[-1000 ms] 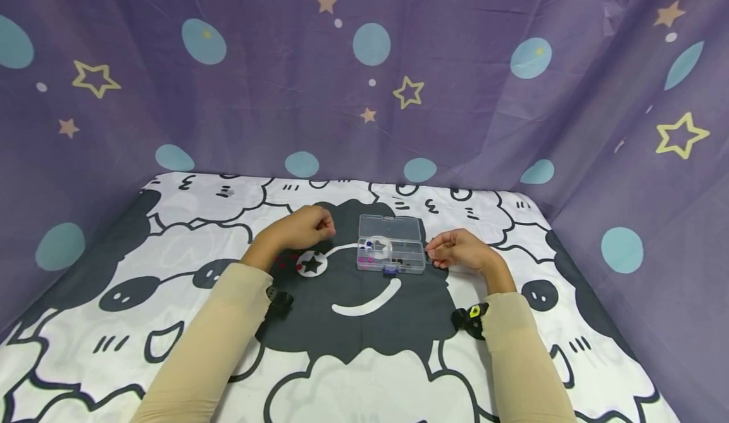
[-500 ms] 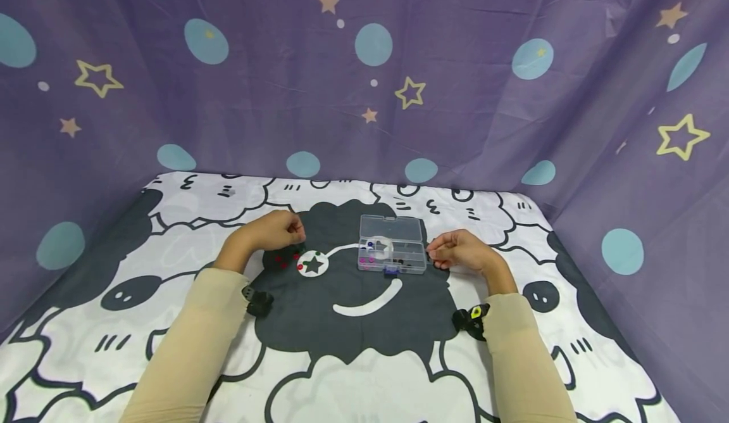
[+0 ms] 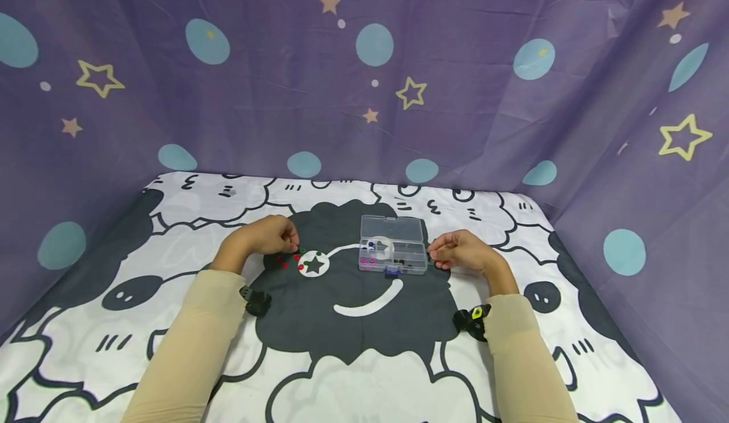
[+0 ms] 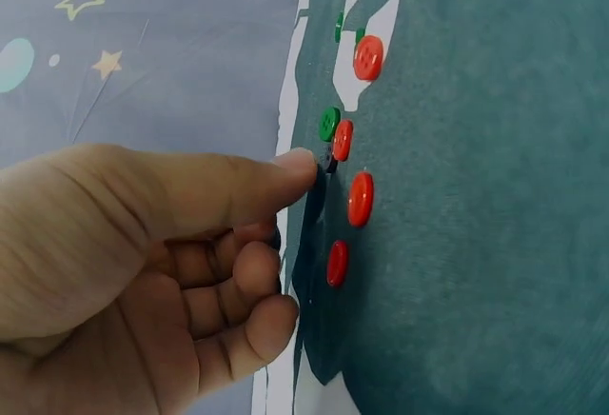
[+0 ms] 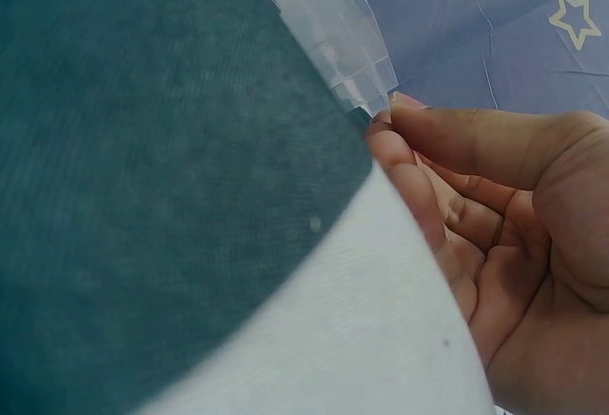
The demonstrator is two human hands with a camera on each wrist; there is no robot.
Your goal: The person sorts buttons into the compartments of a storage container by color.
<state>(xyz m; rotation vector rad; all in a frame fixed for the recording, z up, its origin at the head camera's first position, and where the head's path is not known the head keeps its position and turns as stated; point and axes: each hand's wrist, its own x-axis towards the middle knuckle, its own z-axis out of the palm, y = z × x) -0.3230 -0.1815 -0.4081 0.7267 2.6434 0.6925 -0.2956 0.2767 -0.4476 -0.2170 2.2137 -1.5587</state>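
My left hand (image 3: pixel 266 235) is at the left of the dark patch, thumb and fingertips pinching at a small dark button (image 4: pixel 330 158), partly hidden. Close by it lie a green button (image 4: pixel 329 124) and several red buttons (image 4: pixel 361 198). The clear compartment box (image 3: pixel 409 263) stands with its lid (image 3: pixel 390 227) tilted back; blue, pink and dark buttons are inside. At the box's right side, my right hand (image 3: pixel 462 249) pinches its edge; in the right wrist view the fingertips meet the clear plastic (image 5: pixel 354 58).
Green buttons (image 3: pixel 317 253) lie on the white star circle between the left hand and the box. A patterned cloth (image 3: pixel 364 397) covers the table. A purple curtain (image 3: pixel 285 49) hangs behind it and at both sides.
My left hand has moved left and a little nearer, from beyond the star circle to the loose buttons. My right hand has stayed at the box's edge.
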